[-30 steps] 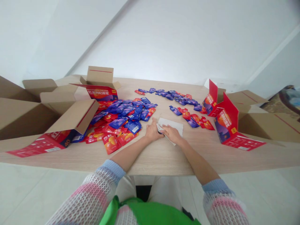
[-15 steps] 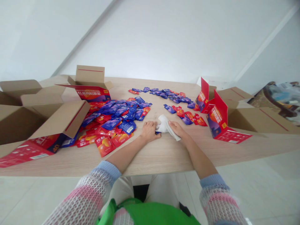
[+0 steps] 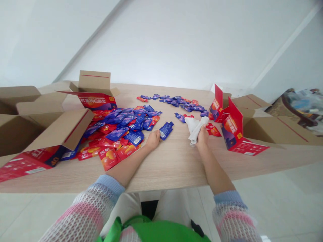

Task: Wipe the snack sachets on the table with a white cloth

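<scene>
My left hand [image 3: 152,140] pinches the lower left end of a blue spouted pouch [image 3: 166,130], whose barcode side faces up just above the table. In my right hand [image 3: 202,136] is a crumpled white cloth [image 3: 195,128], gripped at its right side. To the left of my left hand spreads a heap of blue and red pouches [image 3: 121,121]. Beyond my right hand, a looser row of blue and red pouches [image 3: 185,103] curves across the table. A few red pouches [image 3: 213,129] lie just right of the cloth, which partly hides others.
Open red cartons stand at the left front [image 3: 32,161], left back [image 3: 97,99], right front [image 3: 236,129] and right back [image 3: 217,106]. The wooden table [image 3: 171,168] ends close to my lap. A patterned container [image 3: 285,105] with plastic bags is at the far right.
The cloth has moved off the blue pouch to the right with my right hand. My left hand has shifted slightly left and now holds the pouch by its end, turned into full view.
</scene>
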`<state>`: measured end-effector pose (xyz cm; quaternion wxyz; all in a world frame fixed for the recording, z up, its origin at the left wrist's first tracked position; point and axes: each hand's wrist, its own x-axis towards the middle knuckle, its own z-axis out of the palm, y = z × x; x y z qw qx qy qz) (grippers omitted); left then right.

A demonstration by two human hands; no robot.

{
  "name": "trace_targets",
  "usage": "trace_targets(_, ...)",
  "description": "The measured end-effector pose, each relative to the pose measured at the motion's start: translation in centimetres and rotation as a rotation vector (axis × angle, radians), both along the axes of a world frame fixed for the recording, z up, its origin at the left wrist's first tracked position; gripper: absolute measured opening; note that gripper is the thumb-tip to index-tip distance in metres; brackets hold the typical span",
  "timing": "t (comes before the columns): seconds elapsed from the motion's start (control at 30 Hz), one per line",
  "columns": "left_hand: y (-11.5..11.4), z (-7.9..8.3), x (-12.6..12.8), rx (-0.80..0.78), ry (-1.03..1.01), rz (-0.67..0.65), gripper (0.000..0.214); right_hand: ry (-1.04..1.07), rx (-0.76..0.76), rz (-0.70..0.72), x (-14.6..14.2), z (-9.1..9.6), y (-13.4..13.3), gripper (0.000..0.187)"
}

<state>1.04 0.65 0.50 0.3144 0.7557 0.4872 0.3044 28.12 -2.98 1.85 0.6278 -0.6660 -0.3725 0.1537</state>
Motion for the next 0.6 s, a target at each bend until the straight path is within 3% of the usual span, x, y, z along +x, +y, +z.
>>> trace_targets(0.17, 0.5, -0.3, -0.2, -0.100, -0.269, 0.063, 0.045, -0.031, 0.099, -0.011, -4.2, 0.0, -0.6, 0.061)
trace_targets(0.3, 0.3, -0.5, 1.0, -0.413, -0.693, 0.064, 0.039, -0.219, 0.068, 0.089, -7.7, 0.5, -2.3, 0.056)
trace_targets(0.37, -0.2, -0.5, 1.7, -0.599, -0.834, -0.004, 0.035, -0.346, -0.037, 0.199, -9.3, 0.5, -3.1, 0.054)
trace_targets(0.47, -1.1, -0.5, 2.2, -0.833, -0.881, -0.214, 0.027, -0.570, -0.201, 0.394, -10.8, 0.2, -3.4, 0.049)
trace_targets(0.6, -1.7, -0.2, 1.8, -0.959, -0.875, -0.321, 0.019, -0.784, -0.154, 0.552, -10.6, -0.7, -2.2, 0.048)
